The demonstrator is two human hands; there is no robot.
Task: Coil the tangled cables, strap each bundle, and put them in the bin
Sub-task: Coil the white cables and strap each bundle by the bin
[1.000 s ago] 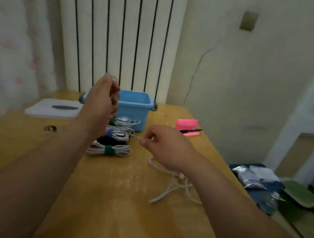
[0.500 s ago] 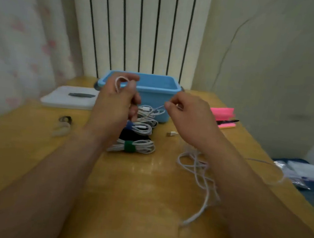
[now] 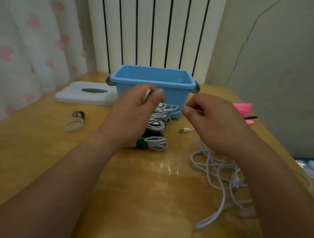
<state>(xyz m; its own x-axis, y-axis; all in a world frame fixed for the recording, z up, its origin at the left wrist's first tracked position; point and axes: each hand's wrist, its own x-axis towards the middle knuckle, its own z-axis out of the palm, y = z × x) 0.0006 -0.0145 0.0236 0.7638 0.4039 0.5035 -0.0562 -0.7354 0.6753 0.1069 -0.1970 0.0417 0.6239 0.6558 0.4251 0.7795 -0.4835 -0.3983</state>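
A blue bin [image 3: 174, 93] stands at the back of the wooden table [image 3: 143, 195]. In front of it lie several coiled white cable bundles, the nearest bundle [image 3: 157, 142] with a green strap. My left hand [image 3: 133, 116] grips a loop of the white cable [image 3: 222, 175] above those bundles. My right hand [image 3: 210, 123] pinches the same cable a short way to the right. The cable's loose tangle trails across the table under my right forearm, and a USB plug [image 3: 184, 130] lies between my hands.
Two loose straps [image 3: 74, 122] lie at the left of the table. A white tissue box [image 3: 88, 94] sits at the back left. Pink sticky notes with a pen [image 3: 245, 111] are at the back right. Behind stand a radiator and a curtain.
The view has tilted down and closer. My left hand has lowered from above the bin's rim to in front of the bin. My right hand rose and moved back toward the bin.
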